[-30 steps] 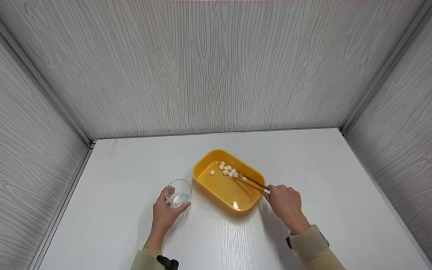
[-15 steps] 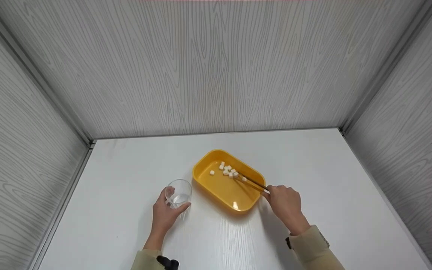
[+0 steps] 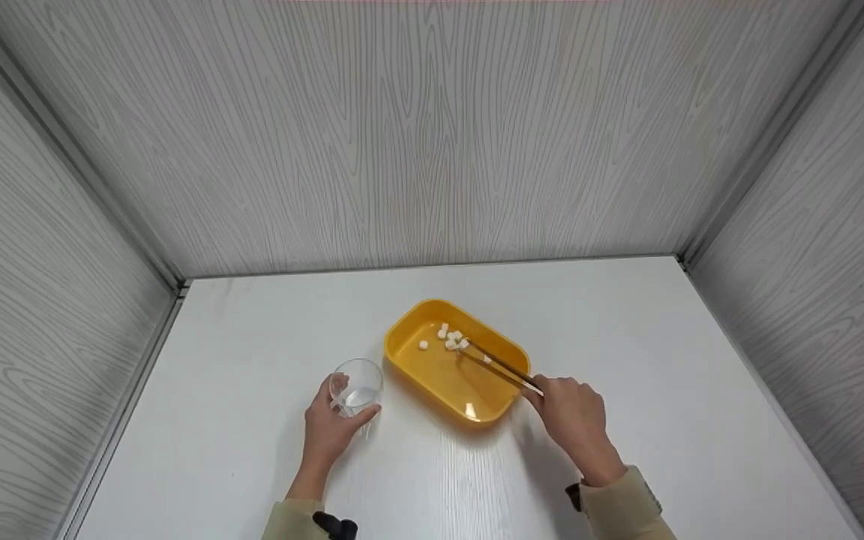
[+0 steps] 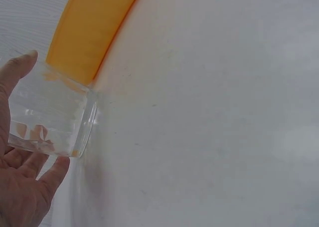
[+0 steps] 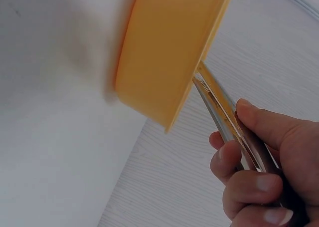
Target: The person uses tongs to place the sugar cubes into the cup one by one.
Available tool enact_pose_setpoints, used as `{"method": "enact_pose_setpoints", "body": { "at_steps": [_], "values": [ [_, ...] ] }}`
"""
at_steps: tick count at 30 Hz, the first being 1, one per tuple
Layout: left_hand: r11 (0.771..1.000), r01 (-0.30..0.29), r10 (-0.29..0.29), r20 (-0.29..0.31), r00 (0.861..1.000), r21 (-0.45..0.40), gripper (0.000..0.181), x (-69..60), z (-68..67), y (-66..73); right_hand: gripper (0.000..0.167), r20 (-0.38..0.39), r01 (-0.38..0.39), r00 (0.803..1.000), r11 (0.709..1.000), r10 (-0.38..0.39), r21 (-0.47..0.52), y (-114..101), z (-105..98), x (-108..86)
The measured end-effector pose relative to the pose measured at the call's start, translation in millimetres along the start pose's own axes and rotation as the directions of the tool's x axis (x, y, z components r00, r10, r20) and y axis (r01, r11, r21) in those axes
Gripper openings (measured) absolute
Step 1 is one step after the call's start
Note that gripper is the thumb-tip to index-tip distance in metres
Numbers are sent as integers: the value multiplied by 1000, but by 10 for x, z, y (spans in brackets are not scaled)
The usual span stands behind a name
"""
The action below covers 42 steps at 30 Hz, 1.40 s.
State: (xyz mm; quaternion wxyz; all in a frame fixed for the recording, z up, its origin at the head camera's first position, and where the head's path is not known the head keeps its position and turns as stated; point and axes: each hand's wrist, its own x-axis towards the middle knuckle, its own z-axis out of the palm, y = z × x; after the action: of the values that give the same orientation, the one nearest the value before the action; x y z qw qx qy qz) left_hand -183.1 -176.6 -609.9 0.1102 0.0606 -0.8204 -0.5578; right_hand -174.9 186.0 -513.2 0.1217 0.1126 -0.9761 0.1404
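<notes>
White cubes (image 3: 452,344) in a yellow tray (image 3: 436,369), right hand (image 3: 573,415) around metal tongs (image 3: 505,365), left hand (image 3: 328,429) around a clear cup (image 3: 359,391).

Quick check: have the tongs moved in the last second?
Yes. In the head view, the tips of the tongs have shifted slightly left against the yellow tray, towards the white cubes.

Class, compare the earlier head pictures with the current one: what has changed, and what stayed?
The tips of the tongs shifted slightly left among the cubes, and the cubes nearest them look rearranged; whether one is gripped is too small to tell. The right hand sits slightly lower in the picture. Neither hand took hold of or released anything. The left hand, glass and tray stayed put.
</notes>
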Motion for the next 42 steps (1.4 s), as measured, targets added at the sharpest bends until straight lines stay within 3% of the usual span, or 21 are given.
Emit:
{"method": "enact_pose_setpoints", "body": {
  "at_steps": [14, 18, 26, 42],
  "values": [
    [1000, 1, -1, 8, 1000, 17, 94, -5, -1, 8, 21, -58, 123, 991, 992, -122, 22, -410, -111, -72],
    [999, -23, 23, 3, 1000, 27, 93, -5, 5, 7, 21, -74, 174, 982, 984, -171, 28, -565, -91, -78],
    [999, -2, 2, 5, 1000, 32, 94, -8, 12, 9, 17, -59, 213, 976, 974, -208, 82, -808, -16, -109],
    [1000, 5, -5, 14, 1000, 12, 93, -18, 6, 18, 18, -57, 205, 978, 972, -199, 116, -866, 49, -108]
  ]
}}
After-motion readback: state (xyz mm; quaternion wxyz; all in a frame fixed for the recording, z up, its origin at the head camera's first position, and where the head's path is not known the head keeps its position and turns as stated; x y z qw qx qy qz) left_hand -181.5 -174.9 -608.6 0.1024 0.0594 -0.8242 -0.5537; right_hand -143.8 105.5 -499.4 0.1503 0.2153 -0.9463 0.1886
